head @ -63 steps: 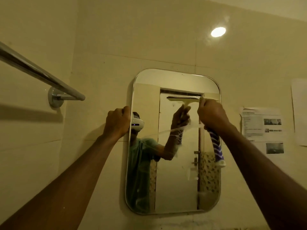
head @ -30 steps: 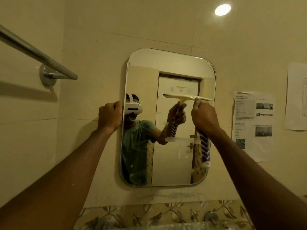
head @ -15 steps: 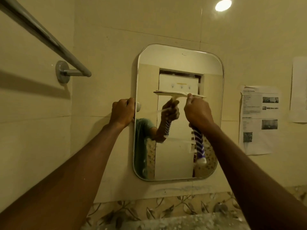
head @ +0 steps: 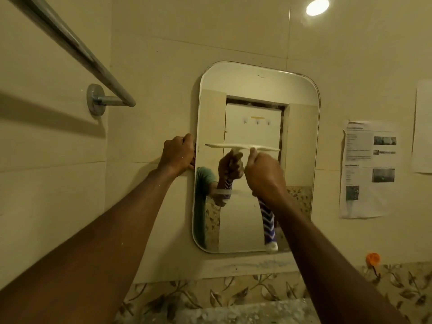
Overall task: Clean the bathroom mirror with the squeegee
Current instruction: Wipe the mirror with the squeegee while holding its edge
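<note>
The mirror [head: 301, 136], a tall pane with rounded corners, hangs on the pale tiled wall straight ahead. The squeegee [head: 240, 147] is pressed against its glass about halfway up. Its cream blade [head: 217, 145] lies level across the left and middle of the pane, and its left tip stops just short of the mirror's left edge.

The right grip [head: 265, 176] is a closed fist wrapped round the squeegee's handle directly below the blade, knuckles toward the camera and thumb up beside the neck. The blade sits just above this fist. The blue-and-white striped handle [head: 268, 222] comes out beneath the fist and slants down to a white end near the mirror's bottom rim.

The left grip [head: 178, 153] is at the mirror's left edge, level with the blade, with its fingers curled round the rim. It does not touch the squeegee and is a little apart from the blade's left tip.

The glass reflects the right fist, the striped handle, a green sleeve and a pale door.

A chrome towel rail [head: 77, 47] juts from the left wall. Printed sheets [head: 369, 169] are stuck to the wall right of the mirror, and an orange hook [head: 373, 257] sits lower right. A band of leaf-patterned tile [head: 233, 293] runs below the mirror.
</note>
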### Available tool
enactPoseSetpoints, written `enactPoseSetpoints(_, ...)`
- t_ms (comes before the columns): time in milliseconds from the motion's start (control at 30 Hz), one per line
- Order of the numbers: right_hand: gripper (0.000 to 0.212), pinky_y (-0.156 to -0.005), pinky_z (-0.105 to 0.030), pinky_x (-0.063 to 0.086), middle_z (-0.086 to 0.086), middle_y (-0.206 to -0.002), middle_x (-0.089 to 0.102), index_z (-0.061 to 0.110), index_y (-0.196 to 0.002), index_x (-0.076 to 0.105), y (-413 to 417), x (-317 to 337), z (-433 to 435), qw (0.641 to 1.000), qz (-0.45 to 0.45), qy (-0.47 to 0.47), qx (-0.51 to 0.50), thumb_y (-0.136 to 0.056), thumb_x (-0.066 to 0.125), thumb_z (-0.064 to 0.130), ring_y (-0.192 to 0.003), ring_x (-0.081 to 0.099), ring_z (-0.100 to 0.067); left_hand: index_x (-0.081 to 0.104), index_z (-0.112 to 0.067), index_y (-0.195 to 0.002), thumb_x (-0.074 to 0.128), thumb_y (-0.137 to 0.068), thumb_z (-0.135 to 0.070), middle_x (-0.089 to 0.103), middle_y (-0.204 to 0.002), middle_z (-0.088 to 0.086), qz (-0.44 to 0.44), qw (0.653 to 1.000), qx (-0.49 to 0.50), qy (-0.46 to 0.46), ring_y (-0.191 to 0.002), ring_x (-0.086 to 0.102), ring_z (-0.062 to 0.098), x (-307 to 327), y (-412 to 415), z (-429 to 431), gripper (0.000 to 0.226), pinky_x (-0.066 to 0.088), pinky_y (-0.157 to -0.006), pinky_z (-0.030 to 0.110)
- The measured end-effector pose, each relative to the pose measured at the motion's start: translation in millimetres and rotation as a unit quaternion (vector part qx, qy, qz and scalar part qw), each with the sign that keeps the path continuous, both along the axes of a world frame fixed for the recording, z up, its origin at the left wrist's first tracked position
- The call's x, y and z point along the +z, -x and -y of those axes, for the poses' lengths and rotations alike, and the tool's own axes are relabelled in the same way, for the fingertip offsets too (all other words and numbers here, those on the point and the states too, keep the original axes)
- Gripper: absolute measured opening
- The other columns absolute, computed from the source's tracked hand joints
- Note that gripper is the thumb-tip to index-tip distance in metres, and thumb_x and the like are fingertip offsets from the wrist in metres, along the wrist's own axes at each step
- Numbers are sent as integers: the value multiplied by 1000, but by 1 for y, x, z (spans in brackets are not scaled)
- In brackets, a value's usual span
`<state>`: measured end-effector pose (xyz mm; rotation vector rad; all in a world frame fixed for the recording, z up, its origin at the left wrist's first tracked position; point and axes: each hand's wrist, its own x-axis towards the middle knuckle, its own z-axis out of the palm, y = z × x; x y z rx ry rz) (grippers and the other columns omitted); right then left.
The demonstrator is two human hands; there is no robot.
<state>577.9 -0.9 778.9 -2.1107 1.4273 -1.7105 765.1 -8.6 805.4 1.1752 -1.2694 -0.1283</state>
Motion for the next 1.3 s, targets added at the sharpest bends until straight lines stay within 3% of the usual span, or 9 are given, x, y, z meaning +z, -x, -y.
enactPoseSetpoints(100, 33, -50, -25, 53, 2, -71, 60, 21, -85, 52, -12, -11, 1, 1000, -14, -13, 19, -103, 31, 41, -55, 59, -10, 62, -1, -88, 30, -97, -31, 68, -87, 23, -14, 1000, -12, -10, -72, 68, 32, 2, -5, 3, 45, 61, -66, 41)
enactPoseSetpoints(233, 23, -50, -14, 42, 7, -78, 59, 21, -104, 54, -22, -107, -8, 997, -36, -65, 32, -101, 39, 38, -62, 58, -6, 59, -5, -82, 29, -97, -30, 66, -85, 23, -20, 999, -22, -13, -71, 67, 34, 0, -4, 4, 42, 61, -66, 42)
enactPoseSetpoints(367, 29, -49, -13, 36, 8, -71, 56, 21, -97, 57, -16, -121, -19, 992, -55, -115, 22, -102, 34, 38, -57, 52, -3, 60, -5, -81, 31, -96, -34, 68, -85, 25, -16, 999, -18, -20, -75, 69, 37, 1, -3, -1, 44, 60, -72, 48)
enactPoseSetpoints(567, 36, -48, -19, 41, 4, -68, 56, 14, -93, 55, -11, -18, -8, 999, -26, 11, 27, -103, 32, 39, -54, 54, -7, 62, -2, -85, 31, -97, -32, 67, -88, 25, 17, 1000, 15, -10, -81, 66, 39, -7, -2, 0, 45, 58, -77, 52)
enactPoseSetpoints(733, 19, -51, -17, 50, 6, -75, 60, 25, -98, 54, -13, -109, 2, 996, -65, -46, 37, -101, 41, 39, -61, 60, -8, 63, -2, -75, 35, -96, -29, 67, -75, 21, 16, 999, 30, 18, -68, 67, 33, -15, -1, 4, 44, 61, -66, 41)
enactPoseSetpoints(900, 30, -46, -14, 36, 7, -67, 55, 26, -85, 55, 29, -133, 1, 994, -67, -83, 35, -102, 34, 39, -52, 50, -3, 60, -7, -68, 37, -97, -29, 65, -72, 21, 47, 996, 75, 29, -65, 65, 32, -40, 5, 3, 43, 60, -70, 47)
enactPoseSetpoints(1000, 42, -44, -21, 37, 0, -64, 56, 17, -81, 57, 70, -79, 25, 999, -12, -1, -50, -104, 29, 36, -51, 50, -9, 60, -7, -67, 37, -95, -30, 65, -70, 21, 35, 995, 89, 32, -69, 65, 36, -52, 6, 7, 43, 58, -70, 52)
enactPoseSetpoints(1100, 48, -42, -24, 42, -6, -65, 60, 7, -84, 61, 93, -53, 41, 998, 33, -15, -50, -106, 27, 33, -51, 56, -15, 58, -10, -63, 37, -93, -33, 63, -69, 20, 35, 994, 101, 36, -70, 64, 37, -51, 9, 8, 43, 57, -69, 52)
enactPoseSetpoints(1300, 40, -51, -39, 55, -2, -67, 60, 21, -84, 54, 76, -166, 33, 990, 57, -125, -33, -103, 27, 42, -56, 60, -17, 59, -5, -65, 38, -94, -29, 64, -71, 22, 24, 992, 120, 41, -71, 64, 38, -55, 13, 9, 43, 56, -70, 50)
